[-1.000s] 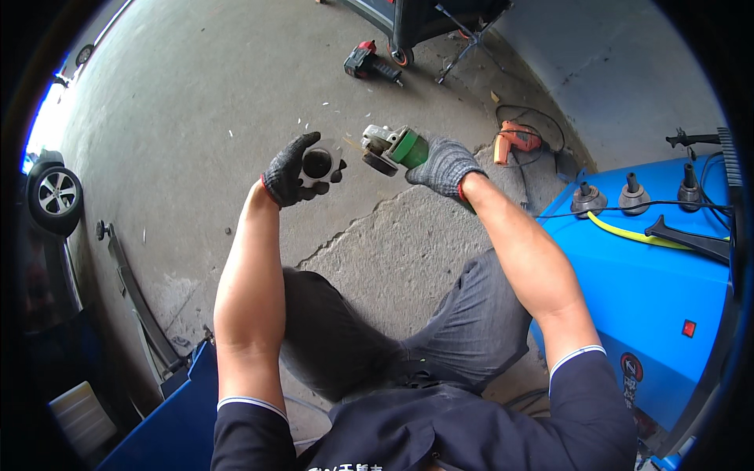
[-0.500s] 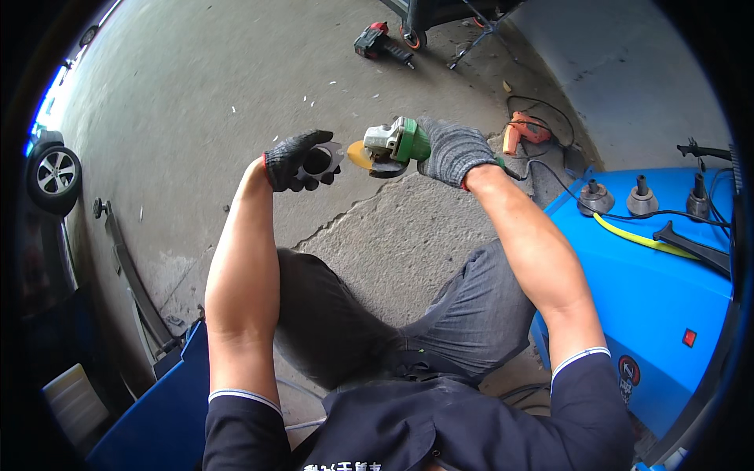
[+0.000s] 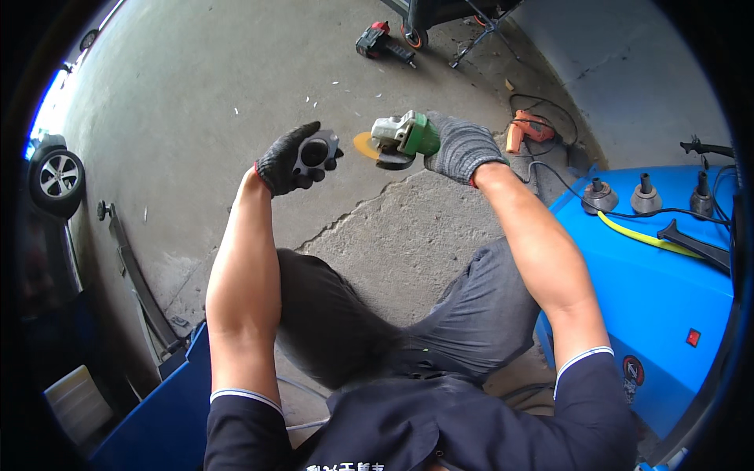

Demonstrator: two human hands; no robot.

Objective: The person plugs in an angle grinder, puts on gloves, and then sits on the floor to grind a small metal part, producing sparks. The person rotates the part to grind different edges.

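Cracked concrete (image 3: 400, 243), blue machine (image 3: 656, 306); left grip (image 3: 284, 162) round grey plate (image 3: 331, 142), right grip (image 3: 465, 149) round grinder (image 3: 404, 135).

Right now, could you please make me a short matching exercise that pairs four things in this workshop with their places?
Things:
1. grinder
2. grey plate
3. orange drill
4. car wheel

Places:
A. at the picture's far left
B. in the right hand
C. on the floor, farther right than both hands
D. in the left hand

Pairs: 1-B, 2-D, 3-C, 4-A
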